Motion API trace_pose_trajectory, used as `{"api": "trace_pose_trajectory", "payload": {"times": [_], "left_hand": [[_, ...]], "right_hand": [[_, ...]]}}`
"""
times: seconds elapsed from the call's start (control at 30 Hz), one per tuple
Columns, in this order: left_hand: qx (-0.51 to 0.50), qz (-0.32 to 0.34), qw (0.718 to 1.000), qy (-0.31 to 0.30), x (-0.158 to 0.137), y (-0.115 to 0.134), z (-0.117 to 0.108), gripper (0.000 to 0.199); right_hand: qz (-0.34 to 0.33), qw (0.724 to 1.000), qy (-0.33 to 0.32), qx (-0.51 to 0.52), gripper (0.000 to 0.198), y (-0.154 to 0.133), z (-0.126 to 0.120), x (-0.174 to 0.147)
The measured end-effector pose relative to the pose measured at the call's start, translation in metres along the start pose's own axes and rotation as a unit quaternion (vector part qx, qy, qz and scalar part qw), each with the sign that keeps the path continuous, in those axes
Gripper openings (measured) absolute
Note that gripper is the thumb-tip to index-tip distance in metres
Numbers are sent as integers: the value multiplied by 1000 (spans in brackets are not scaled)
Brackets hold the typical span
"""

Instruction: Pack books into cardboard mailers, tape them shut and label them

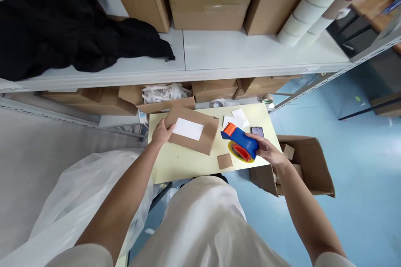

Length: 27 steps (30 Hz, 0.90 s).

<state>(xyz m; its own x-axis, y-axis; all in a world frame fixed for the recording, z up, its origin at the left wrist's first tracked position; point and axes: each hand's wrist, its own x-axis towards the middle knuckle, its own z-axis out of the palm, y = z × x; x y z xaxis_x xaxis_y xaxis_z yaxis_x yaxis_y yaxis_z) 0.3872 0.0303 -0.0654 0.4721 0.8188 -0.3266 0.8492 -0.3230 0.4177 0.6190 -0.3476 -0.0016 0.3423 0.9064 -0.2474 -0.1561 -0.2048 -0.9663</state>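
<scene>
My left hand [162, 132] grips the left end of a flat brown cardboard box [206, 131], its thumb on top beside a white label [188, 129]. The box is slightly tilted over a pale yellow table [169, 162]. On the right, my right hand [266, 149] is closed around a blue and orange tape dispenser [241, 138] with a yellow-edged roll of tape in it. The dispenser is held apart from the box. Below them lies a small brown cardboard piece [224, 161]. White papers [239, 117] and a phone [257, 131] rest behind the dispenser.
A shelf [219, 52] crosses ahead, bearing large boxes [209, 0], a black cloth [62, 21] and white rolls [308, 10]. An open carton [313, 167] stands on the floor at right. Clear plastic sheeting [90, 192] bulges at left.
</scene>
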Motion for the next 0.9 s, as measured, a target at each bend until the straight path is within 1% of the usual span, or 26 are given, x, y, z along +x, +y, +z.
{"api": "trace_pose_trajectory", "payload": {"times": [0.1,0.2,0.3,0.37,0.43,0.5,0.57,0.63,0.7,0.8,0.9], "left_hand": [[-24,13,1000,15,-16,-8,6,67],[-39,30,998,44,-32,-20,15,69],[-46,51,996,63,-48,-27,24,70],[-48,57,995,68,-61,-28,31,68],[-49,58,994,75,-75,-26,38,66],[-54,55,993,85,-87,-23,45,65],[-66,54,992,90,-94,-22,51,63],[-82,50,991,90,-97,-22,56,62],[-101,40,991,84,-98,-23,59,63],[-125,30,989,73,-99,-25,60,69],[-145,23,987,67,-102,-28,58,72]], "right_hand": [[-44,997,37,-46,55,-25,20,-1],[-92,990,64,-81,46,-57,37,0],[-155,970,105,-154,43,-100,47,7],[-202,942,146,-225,47,-133,51,21],[-239,901,193,-305,53,-164,51,48],[-248,855,231,-393,53,-192,50,86],[-239,812,247,-472,51,-213,46,129],[-235,775,253,-529,50,-226,40,171],[-211,755,237,-574,49,-230,32,204],[-183,743,210,-609,47,-226,18,233],[-196,732,196,-623,45,-220,8,246]]}}
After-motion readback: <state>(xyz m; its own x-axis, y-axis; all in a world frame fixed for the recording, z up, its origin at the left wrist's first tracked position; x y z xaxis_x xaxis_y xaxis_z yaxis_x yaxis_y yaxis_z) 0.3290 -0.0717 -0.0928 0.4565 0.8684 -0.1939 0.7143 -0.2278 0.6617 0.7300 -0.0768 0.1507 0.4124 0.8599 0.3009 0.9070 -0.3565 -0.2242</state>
